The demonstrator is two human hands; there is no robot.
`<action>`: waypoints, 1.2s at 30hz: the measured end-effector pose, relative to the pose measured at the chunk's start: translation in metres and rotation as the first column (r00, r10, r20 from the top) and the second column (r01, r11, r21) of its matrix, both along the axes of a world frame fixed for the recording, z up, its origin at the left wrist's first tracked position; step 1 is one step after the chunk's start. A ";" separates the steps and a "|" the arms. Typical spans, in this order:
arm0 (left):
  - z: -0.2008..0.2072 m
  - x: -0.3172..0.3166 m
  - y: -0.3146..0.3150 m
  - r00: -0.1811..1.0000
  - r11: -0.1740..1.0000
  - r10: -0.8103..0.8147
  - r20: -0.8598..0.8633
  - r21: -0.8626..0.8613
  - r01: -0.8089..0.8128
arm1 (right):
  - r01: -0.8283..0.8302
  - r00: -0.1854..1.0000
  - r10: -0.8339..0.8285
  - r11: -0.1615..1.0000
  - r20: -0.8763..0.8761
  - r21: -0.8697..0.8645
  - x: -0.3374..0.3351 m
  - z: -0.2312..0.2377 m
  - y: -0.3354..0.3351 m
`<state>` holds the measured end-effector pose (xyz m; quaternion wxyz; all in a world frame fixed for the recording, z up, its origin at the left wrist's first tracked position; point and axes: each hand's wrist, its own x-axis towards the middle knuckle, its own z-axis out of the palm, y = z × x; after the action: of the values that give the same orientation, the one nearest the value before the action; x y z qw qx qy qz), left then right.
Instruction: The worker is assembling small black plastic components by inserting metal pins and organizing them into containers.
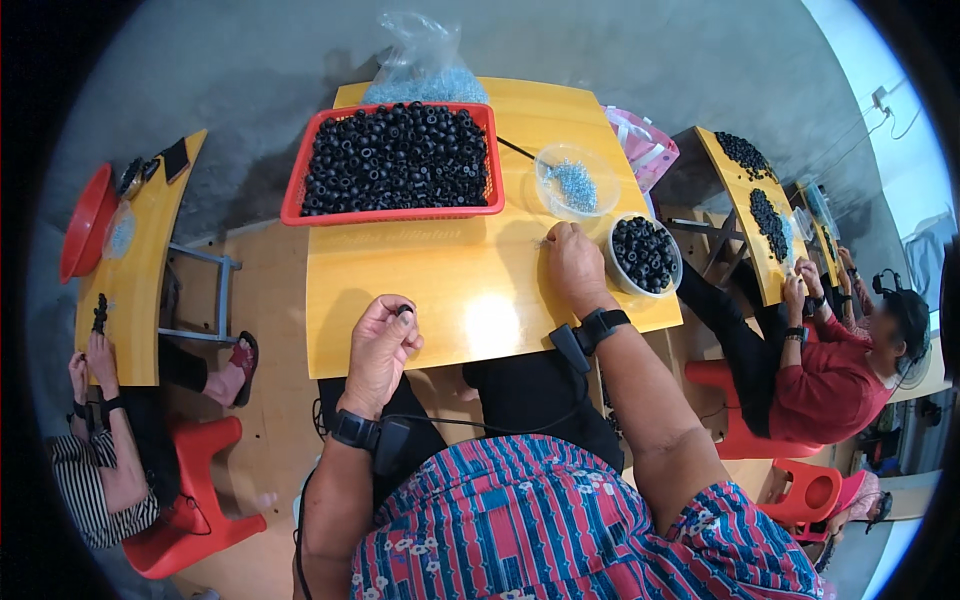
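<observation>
My left hand (378, 345) is closed, palm turned up, with a small black round piece (405, 309) pinched between thumb and forefinger over the table's front part. To its right, my right hand (578, 268) reaches down to the yellow tabletop, fingertips pressed together beside a few tiny silvery pieces (539, 243). Whatever those fingertips hold is too small to make out. Right next to this hand stands a clear round tub (650, 292) of black round pieces (643, 250). Behind it is a shallow clear tub (604, 190) with small silvery metal pieces (575, 187).
A red basket (400, 216) heaped with black pieces stands at the back left, before a clear plastic bag (425, 75) of silvery pieces. A pink bag (645, 150) hangs past the table's right edge. Other people work at tables (745, 205) on both sides.
</observation>
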<state>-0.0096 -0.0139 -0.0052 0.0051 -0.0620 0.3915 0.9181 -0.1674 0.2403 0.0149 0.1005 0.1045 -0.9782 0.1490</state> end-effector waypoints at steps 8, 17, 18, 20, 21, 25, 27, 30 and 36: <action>-0.004 0.005 -0.004 1.000 1.000 0.008 -0.006 -0.002 -0.008 | -0.313 0.847 0.145 0.913 -0.512 -0.260 0.027 0.100 -0.021; 0.003 -0.012 -0.001 1.000 1.000 0.007 0.000 -0.028 -0.007 | -0.155 0.988 0.152 0.961 -0.031 -0.230 0.027 -0.004 0.001; -0.001 0.000 0.000 0.999 0.999 0.008 0.053 -0.032 -0.007 | -0.209 0.977 0.193 0.944 -0.086 -0.256 0.020 -0.009 0.001; 0.000 0.002 -0.001 1.000 1.000 0.005 0.003 -0.024 -0.004 | -0.211 0.976 0.188 0.936 -0.107 -0.282 0.023 -0.009 -0.003; 0.000 0.002 0.001 1.000 1.000 0.017 0.009 -0.012 -0.017 | -0.206 0.978 0.183 0.932 -0.105 -0.299 0.023 -0.009 -0.003; -0.001 0.002 -0.001 1.000 1.000 0.015 0.004 -0.016 -0.014 | -0.218 0.975 0.182 0.879 -0.125 -0.425 0.028 0.001 -0.005; 0.002 0.002 0.000 1.000 1.000 0.014 0.008 -0.028 -0.013 | -0.241 0.967 0.168 0.840 -0.190 -0.486 0.037 0.020 -0.011; -0.001 -0.001 0.001 1.000 0.998 0.004 0.009 -0.055 -0.003 | -0.297 0.936 0.171 0.855 -0.309 -0.425 0.038 0.025 -0.011; 0.000 0.003 0.000 0.999 0.999 0.009 0.032 -0.033 -0.008 | -0.320 0.933 0.196 0.835 -0.302 -0.447 0.038 0.027 -0.016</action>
<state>-0.0070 -0.0139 -0.0050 0.0066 -0.0782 0.4059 0.9105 -0.1293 0.2245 0.0420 0.2220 0.2251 -0.8651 0.3894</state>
